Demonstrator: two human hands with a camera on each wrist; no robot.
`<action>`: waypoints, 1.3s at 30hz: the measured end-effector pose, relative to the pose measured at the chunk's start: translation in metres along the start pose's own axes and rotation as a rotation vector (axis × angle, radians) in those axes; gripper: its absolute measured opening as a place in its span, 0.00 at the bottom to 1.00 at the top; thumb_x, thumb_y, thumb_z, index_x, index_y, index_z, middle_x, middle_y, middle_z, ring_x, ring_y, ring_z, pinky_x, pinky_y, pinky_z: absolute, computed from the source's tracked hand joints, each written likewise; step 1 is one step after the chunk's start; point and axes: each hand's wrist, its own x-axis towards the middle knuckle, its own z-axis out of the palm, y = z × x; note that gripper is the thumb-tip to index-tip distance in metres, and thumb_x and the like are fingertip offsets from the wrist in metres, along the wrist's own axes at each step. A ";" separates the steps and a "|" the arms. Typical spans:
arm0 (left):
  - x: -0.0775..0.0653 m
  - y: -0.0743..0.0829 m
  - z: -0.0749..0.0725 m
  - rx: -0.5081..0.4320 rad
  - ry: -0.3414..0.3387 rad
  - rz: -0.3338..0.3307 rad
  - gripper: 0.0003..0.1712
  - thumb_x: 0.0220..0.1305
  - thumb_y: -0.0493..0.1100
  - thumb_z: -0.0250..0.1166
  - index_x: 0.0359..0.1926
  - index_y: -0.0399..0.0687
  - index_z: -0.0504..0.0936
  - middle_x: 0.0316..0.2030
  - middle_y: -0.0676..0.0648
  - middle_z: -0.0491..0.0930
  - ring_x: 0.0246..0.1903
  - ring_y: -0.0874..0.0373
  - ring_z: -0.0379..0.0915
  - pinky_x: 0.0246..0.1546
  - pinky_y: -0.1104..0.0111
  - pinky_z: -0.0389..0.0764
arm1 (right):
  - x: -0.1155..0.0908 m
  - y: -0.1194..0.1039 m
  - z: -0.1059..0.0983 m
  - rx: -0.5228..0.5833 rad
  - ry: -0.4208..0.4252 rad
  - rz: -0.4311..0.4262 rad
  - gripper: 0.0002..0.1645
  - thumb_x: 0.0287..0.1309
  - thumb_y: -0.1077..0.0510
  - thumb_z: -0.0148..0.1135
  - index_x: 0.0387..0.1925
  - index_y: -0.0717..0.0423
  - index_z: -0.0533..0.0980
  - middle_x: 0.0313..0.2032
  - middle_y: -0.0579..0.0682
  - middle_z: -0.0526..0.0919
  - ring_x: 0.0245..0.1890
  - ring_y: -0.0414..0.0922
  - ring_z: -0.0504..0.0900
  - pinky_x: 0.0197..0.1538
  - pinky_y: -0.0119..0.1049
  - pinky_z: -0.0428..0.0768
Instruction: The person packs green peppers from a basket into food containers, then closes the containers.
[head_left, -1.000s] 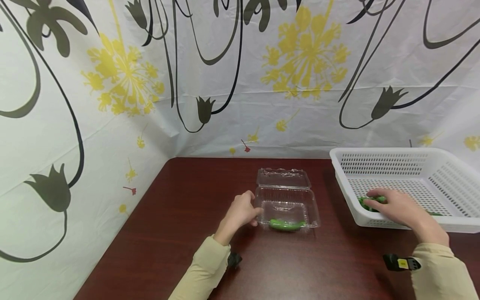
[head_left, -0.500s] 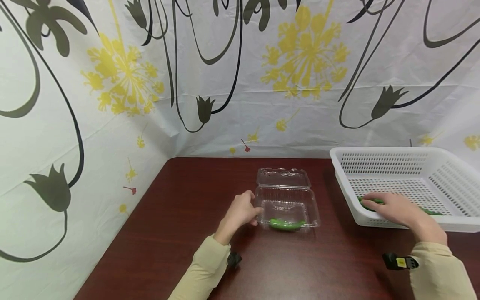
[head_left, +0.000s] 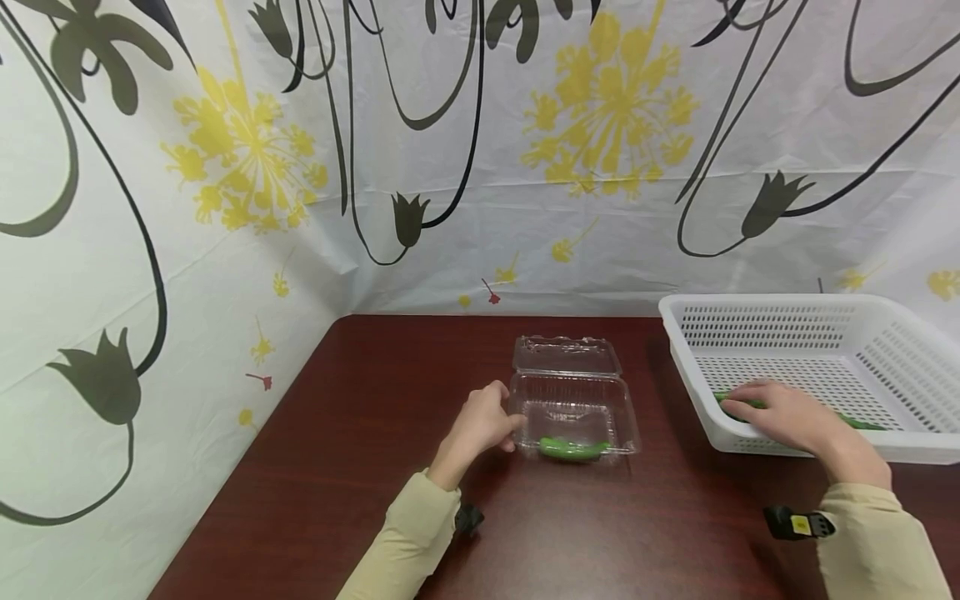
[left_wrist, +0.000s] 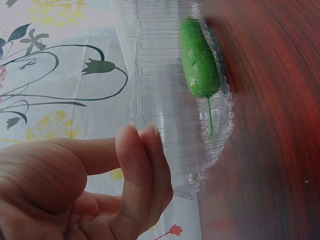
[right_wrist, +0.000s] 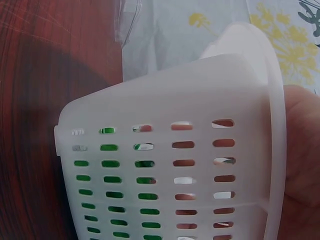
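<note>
Where left fingers (left_wrist: 134, 165) curl, ribbed clear plastic (left_wrist: 165, 97) cradles a glossy pepper (left_wrist: 200, 62).

My left arm (head_left: 405, 537) slants forward and inward to my left hand (head_left: 480, 421), its fingers (left_wrist: 135, 170) curled, while my right arm (head_left: 877, 542) reaches forward and leftward, my right hand (head_left: 787, 414) back uppermost, thumb (head_left: 738, 409) beside the fingers.

Plain green vegetable (left_wrist: 197, 60) behind a colourless, line-ribbed box (left_wrist: 167, 50).
We see a dark red-brown table (head_left: 360, 417) with streaked grain, a white basket (head_left: 765, 301) patterned with slots, plain beige sleeves (head_left: 420, 510), and white sheeting (head_left: 637, 229) printed with yellow dandelion-like bursts, grey-green tulip shapes, dark curling stems and small red sprigs.
</note>
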 end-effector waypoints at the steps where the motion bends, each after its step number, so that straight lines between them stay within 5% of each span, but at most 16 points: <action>1: 0.000 0.000 0.000 0.001 0.000 -0.001 0.28 0.55 0.41 0.67 0.54 0.34 0.68 0.13 0.48 0.76 0.10 0.60 0.75 0.45 0.64 0.75 | 0.000 0.000 0.000 -0.001 -0.009 0.005 0.31 0.65 0.44 0.46 0.51 0.68 0.73 0.53 0.73 0.68 0.53 0.72 0.63 0.49 0.62 0.65; 9: -0.001 0.001 0.000 -0.002 -0.001 -0.002 0.29 0.55 0.42 0.66 0.54 0.34 0.68 0.12 0.48 0.76 0.12 0.58 0.76 0.46 0.62 0.74 | 0.000 -0.001 0.000 0.016 -0.052 0.047 0.34 0.65 0.40 0.43 0.54 0.66 0.71 0.53 0.72 0.70 0.53 0.72 0.64 0.47 0.62 0.66; 28: 0.000 0.000 0.000 -0.007 0.007 0.000 0.28 0.54 0.42 0.67 0.53 0.35 0.68 0.12 0.48 0.76 0.10 0.59 0.76 0.43 0.64 0.76 | -0.001 0.001 -0.002 0.018 0.102 -0.015 0.23 0.60 0.46 0.55 0.46 0.60 0.77 0.43 0.62 0.78 0.44 0.63 0.74 0.39 0.54 0.72; 35: -0.001 0.000 -0.001 0.001 0.005 0.000 0.28 0.55 0.41 0.66 0.53 0.35 0.68 0.11 0.49 0.75 0.12 0.57 0.77 0.43 0.64 0.76 | 0.000 0.002 -0.003 0.013 0.182 -0.018 0.20 0.55 0.49 0.62 0.42 0.61 0.78 0.36 0.59 0.78 0.30 0.48 0.77 0.30 0.43 0.72; 39: -0.001 0.000 -0.001 0.002 0.006 0.004 0.27 0.55 0.41 0.66 0.53 0.35 0.68 0.11 0.49 0.76 0.11 0.59 0.76 0.45 0.64 0.75 | 0.000 0.003 -0.005 0.019 0.213 -0.007 0.17 0.53 0.53 0.64 0.40 0.61 0.78 0.36 0.61 0.77 0.29 0.49 0.78 0.28 0.44 0.73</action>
